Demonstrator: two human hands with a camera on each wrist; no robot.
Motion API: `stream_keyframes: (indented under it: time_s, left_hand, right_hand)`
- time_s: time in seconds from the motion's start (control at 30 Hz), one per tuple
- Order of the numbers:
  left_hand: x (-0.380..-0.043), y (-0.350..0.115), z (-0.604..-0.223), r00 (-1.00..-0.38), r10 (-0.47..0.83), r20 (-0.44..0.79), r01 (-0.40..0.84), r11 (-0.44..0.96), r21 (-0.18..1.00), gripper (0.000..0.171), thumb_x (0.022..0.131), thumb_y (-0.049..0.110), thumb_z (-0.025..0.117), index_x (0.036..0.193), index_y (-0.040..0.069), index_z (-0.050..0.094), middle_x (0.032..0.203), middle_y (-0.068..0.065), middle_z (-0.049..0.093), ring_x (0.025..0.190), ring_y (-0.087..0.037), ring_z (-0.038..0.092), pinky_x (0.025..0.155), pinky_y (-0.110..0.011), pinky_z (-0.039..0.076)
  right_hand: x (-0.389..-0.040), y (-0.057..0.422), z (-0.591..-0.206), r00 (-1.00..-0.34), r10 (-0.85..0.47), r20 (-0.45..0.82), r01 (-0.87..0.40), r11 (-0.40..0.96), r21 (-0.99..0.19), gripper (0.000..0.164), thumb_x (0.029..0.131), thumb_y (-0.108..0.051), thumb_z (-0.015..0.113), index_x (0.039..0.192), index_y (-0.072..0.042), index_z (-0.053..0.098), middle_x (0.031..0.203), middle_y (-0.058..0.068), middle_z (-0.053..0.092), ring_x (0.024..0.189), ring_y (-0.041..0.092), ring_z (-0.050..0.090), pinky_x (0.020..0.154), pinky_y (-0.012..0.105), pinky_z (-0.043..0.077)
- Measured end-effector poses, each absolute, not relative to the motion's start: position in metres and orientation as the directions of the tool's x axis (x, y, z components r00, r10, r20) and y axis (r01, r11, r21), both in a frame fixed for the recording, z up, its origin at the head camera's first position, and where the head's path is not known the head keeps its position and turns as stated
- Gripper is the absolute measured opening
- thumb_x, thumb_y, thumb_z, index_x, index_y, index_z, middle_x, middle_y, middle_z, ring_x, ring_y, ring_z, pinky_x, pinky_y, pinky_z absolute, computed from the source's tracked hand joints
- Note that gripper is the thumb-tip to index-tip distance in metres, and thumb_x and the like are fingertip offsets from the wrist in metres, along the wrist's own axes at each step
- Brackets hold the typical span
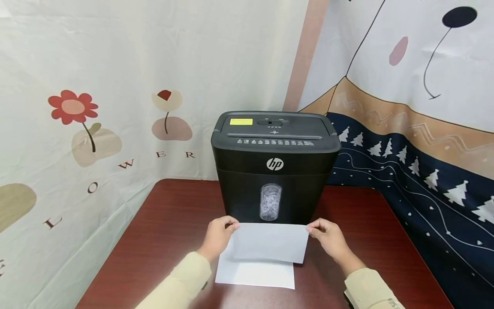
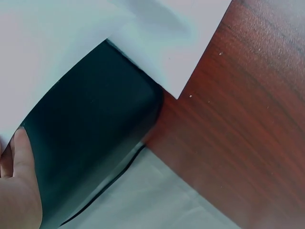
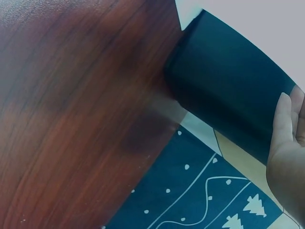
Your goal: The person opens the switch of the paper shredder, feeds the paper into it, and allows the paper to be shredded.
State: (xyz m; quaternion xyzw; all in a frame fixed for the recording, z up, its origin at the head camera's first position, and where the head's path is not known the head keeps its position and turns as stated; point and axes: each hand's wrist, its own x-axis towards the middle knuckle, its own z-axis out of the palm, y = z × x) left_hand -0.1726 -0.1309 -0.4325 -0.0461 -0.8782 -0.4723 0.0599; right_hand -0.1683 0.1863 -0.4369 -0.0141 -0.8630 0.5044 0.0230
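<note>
A white sheet of paper (image 1: 270, 242) is held up between both hands in front of a black HP paper shredder (image 1: 243, 184). My left hand (image 1: 217, 236) pinches its upper left corner, and my right hand (image 1: 329, 240) pinches its upper right corner. Beneath it, more white paper (image 1: 254, 274) lies on the table near the shredder's base. In the left wrist view the left hand (image 2: 19, 186) grips the sheet's edge beside the dark shredder body (image 2: 95, 105). The right wrist view shows the right hand (image 3: 288, 148) at the opposite edge of the sheet.
The shredder stands on a reddish-brown wooden table (image 1: 162, 227), with pale shreds visible through its front window (image 1: 271, 201). Behind the table hang a white printed cloth (image 1: 231, 56) and, at the right, a dark blue cloth with white trees (image 1: 409, 197).
</note>
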Motion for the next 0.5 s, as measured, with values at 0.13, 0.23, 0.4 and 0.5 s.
stream_keyframes:
  time_s: [0.13, 0.23, 0.4, 0.5]
  left_hand:
    - [-0.171, -0.132, -0.425, -0.987, 0.027, 0.161, 0.148, 0.561, 0.815, 0.005, 0.088, 0.008, 0.068, 0.089, 0.005, 0.072, 0.075, -0.005, 0.063, 0.070, -0.016, 0.051, 0.064, -0.029, 0.046]
    - [-0.170, -0.133, -0.418, -0.984, 0.031, 0.177, 0.163, 0.562, 0.811, 0.005, 0.088, 0.008, 0.068, 0.089, 0.005, 0.072, 0.075, -0.006, 0.063, 0.068, -0.015, 0.052, 0.063, -0.028, 0.047]
    - [-0.168, -0.133, -0.405, -0.979, 0.028, 0.204, 0.185, 0.557, 0.810, 0.004, 0.088, 0.007, 0.068, 0.088, 0.008, 0.072, 0.076, -0.001, 0.063, 0.066, -0.013, 0.052, 0.061, -0.025, 0.048]
    - [-0.167, -0.133, -0.397, -0.971, 0.031, 0.235, 0.211, 0.563, 0.799, 0.004, 0.088, 0.007, 0.069, 0.087, 0.009, 0.072, 0.078, 0.000, 0.065, 0.068, -0.013, 0.053, 0.061, -0.025, 0.048]
  right_hand:
    - [-0.169, 0.186, -0.433, -0.998, 0.044, 0.045, -0.017, 0.502, -0.865, 0.006, 0.090, -0.005, 0.066, 0.090, -0.006, 0.071, 0.093, 0.009, 0.069, 0.081, 0.020, 0.066, 0.075, 0.031, 0.054]
    - [-0.169, 0.187, -0.428, -0.998, 0.037, 0.059, -0.032, 0.500, -0.865, 0.005, 0.090, -0.006, 0.066, 0.090, -0.007, 0.071, 0.092, 0.008, 0.069, 0.082, 0.019, 0.065, 0.073, 0.025, 0.052]
    - [-0.167, 0.189, -0.416, -0.995, 0.023, 0.096, -0.071, 0.519, -0.852, 0.005, 0.090, -0.008, 0.067, 0.092, -0.007, 0.071, 0.093, 0.008, 0.070, 0.084, 0.019, 0.063, 0.073, 0.025, 0.051]
    - [-0.166, 0.190, -0.407, -0.992, 0.018, 0.123, -0.094, 0.537, -0.838, 0.005, 0.090, -0.007, 0.067, 0.093, -0.007, 0.071, 0.094, 0.008, 0.070, 0.086, 0.020, 0.062, 0.073, 0.027, 0.051]
